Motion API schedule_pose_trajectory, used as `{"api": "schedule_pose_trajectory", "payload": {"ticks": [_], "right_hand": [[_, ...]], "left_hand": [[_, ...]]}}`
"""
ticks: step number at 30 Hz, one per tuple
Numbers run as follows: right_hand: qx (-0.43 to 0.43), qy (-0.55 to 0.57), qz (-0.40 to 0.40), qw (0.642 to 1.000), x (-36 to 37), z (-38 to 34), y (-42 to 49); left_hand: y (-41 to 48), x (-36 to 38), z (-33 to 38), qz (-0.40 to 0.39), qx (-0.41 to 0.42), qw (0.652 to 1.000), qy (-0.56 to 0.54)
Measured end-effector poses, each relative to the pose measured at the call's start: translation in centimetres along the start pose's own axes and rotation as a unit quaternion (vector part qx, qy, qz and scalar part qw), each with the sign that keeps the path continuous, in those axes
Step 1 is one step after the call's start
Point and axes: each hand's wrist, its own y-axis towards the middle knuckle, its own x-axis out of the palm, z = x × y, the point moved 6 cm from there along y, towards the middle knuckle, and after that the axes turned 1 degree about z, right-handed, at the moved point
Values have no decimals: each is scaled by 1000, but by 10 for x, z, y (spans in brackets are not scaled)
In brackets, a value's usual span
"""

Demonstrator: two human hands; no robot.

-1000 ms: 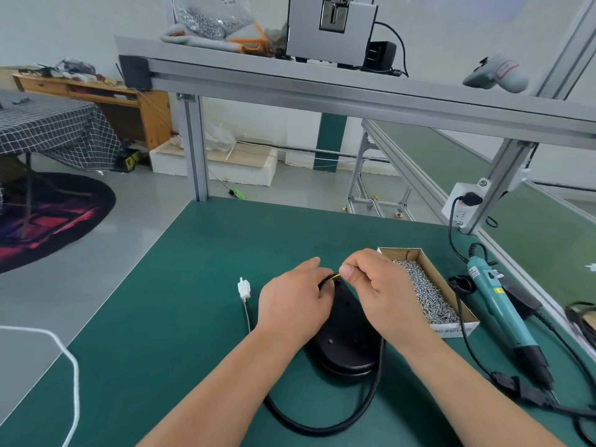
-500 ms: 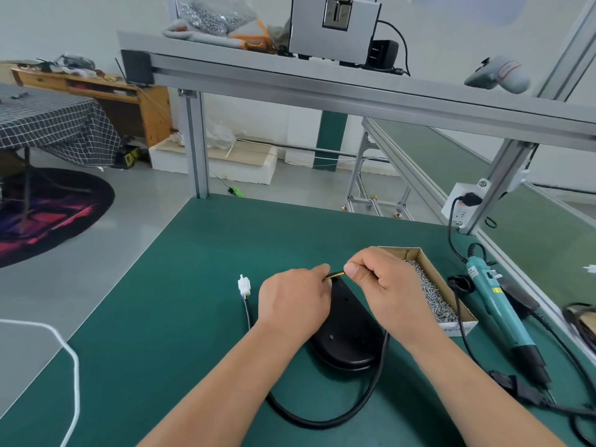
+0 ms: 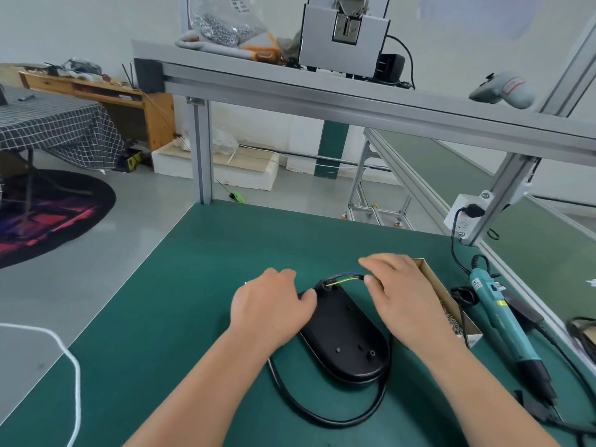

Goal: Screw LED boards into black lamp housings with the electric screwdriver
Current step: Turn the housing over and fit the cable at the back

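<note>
Green bench mat: my left hand flat, steadying black housing; my right hand pinches wires, likely keeping them clear.

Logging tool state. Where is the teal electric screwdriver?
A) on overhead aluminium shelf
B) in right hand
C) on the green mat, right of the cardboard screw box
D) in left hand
C: the teal electric screwdriver lies on the green mat beside the cardboard screw box; left hand and right hand are at the black oval lamp housing.
</note>
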Motion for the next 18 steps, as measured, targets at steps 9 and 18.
{"api": "schedule_pose_trajectory", "payload": {"ticks": [9,18], "right_hand": [[-65,47,-107,991,29,-45,2],[-20,102,-139,985,30,-35,2]], "left_hand": [[-4,1,-4,-90,-17,995,-44],[-6,-3,-6,-104,-17,991,-78]]}}
